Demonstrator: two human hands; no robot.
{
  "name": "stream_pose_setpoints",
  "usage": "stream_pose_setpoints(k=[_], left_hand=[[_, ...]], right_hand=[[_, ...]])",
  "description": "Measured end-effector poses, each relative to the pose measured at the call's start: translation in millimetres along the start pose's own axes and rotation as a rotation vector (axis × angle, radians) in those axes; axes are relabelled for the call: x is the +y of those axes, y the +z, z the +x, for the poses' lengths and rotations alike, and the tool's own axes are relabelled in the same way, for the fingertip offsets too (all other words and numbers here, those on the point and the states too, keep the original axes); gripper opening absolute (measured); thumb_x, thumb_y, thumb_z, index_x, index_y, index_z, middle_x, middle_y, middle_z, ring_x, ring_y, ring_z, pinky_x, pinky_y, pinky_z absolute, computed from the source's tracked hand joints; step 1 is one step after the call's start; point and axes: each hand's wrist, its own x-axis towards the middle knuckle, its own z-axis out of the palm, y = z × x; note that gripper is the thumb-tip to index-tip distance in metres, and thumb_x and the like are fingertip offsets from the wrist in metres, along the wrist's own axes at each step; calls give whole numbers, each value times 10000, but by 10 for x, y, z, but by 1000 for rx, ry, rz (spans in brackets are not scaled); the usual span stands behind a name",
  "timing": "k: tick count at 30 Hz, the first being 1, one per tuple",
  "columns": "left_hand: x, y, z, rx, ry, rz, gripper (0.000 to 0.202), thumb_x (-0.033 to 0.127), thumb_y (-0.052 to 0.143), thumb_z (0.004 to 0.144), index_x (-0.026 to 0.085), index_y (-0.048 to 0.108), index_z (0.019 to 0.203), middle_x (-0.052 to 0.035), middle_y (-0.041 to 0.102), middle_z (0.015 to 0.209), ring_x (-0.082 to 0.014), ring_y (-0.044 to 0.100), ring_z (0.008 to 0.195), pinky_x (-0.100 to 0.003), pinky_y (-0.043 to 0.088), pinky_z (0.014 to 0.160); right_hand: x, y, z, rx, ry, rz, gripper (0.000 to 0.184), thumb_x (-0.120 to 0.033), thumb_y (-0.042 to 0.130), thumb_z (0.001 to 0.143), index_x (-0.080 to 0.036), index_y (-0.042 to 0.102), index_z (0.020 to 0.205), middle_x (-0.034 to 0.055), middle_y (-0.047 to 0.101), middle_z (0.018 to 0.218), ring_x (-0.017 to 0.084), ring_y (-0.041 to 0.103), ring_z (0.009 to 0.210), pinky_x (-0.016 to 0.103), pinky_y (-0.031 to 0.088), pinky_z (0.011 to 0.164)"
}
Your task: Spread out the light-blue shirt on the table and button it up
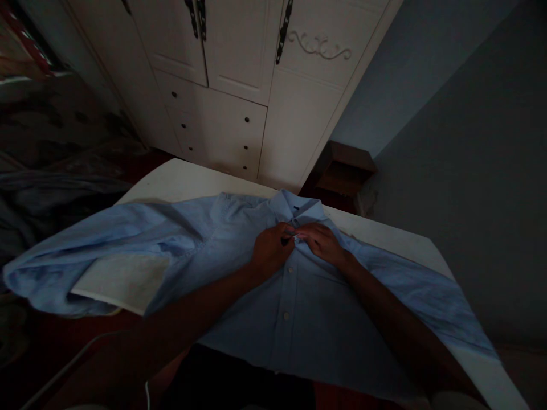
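A light blue button-up shirt (299, 307) lies front-up across a white table (188, 179), collar away from me and sleeves spread to both sides. My left hand (269, 247) and my right hand (322, 242) meet just below the collar (294, 208). Both pinch the shirt's placket at the top button, fingers curled on the cloth. White buttons run down the placket toward me. The left sleeve (85, 256) hangs over the table's left edge.
A white wardrobe (239, 85) with drawers and dark handles stands behind the table. A brown wooden stand (342, 168) sits to its right by the grey wall. Dark bedding (55, 165) is piled at the left. The room is dim.
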Motion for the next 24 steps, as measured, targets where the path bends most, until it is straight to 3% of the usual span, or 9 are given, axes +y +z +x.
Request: stream_pose_setpoints(k=[5, 10, 15, 18, 21, 24], left_hand=[[-30, 22, 5, 59, 24, -35, 157, 140, 634, 773, 214, 613, 910, -15, 727, 916, -161, 694, 855, -303, 547, 820], [-37, 25, 11, 67, 23, -32, 113, 147, 630, 776, 210, 606, 866, -10, 718, 863, -155, 689, 827, -307, 549, 806], [-45, 24, 9, 67, 24, -41, 105, 145, 631, 773, 213, 614, 851, -5, 721, 867, -152, 688, 837, -308, 545, 816], [-53, 27, 15, 71, 17, -48, 93, 153, 636, 767, 209, 618, 839, -10, 722, 859, -155, 688, 826, -304, 544, 801], [-52, 30, 24, 68, 7, -50, 88, 154, 637, 763, 210, 617, 827, -10, 722, 849, -156, 688, 821, -303, 546, 795], [-42, 27, 29, 62, 11, -41, 90, 144, 629, 766, 209, 614, 826, -10, 721, 850, -157, 686, 825, -311, 546, 805]], right_hand=[[-33, -3, 24, 25, 26, 16, 197, -244, 500, 963, -235, 635, 1106, 57, 714, 988, 178, 674, 905, 332, 553, 805], [-74, -52, 80, 146, 83, 84, 137, -304, 589, 923, -243, 662, 1022, 69, 667, 1045, 193, 638, 985, 364, 541, 864], [-150, -119, 130, 157, 201, 163, 154, -349, 610, 904, -224, 690, 862, 45, 664, 847, 165, 628, 769, 315, 535, 712], [-228, -151, 121, 34, 377, 318, 188, -369, 624, 879, -205, 702, 830, 22, 677, 751, 137, 617, 660, 274, 513, 632], [-309, -175, 86, -149, 685, 598, 223, -400, 644, 835, -186, 704, 854, 8, 683, 713, 103, 590, 523, 212, 460, 463], [-368, -201, 76, -188, 958, 871, 265, -404, 696, 764, -171, 702, 890, 30, 714, 778, 94, 580, 468, 184, 404, 351]])
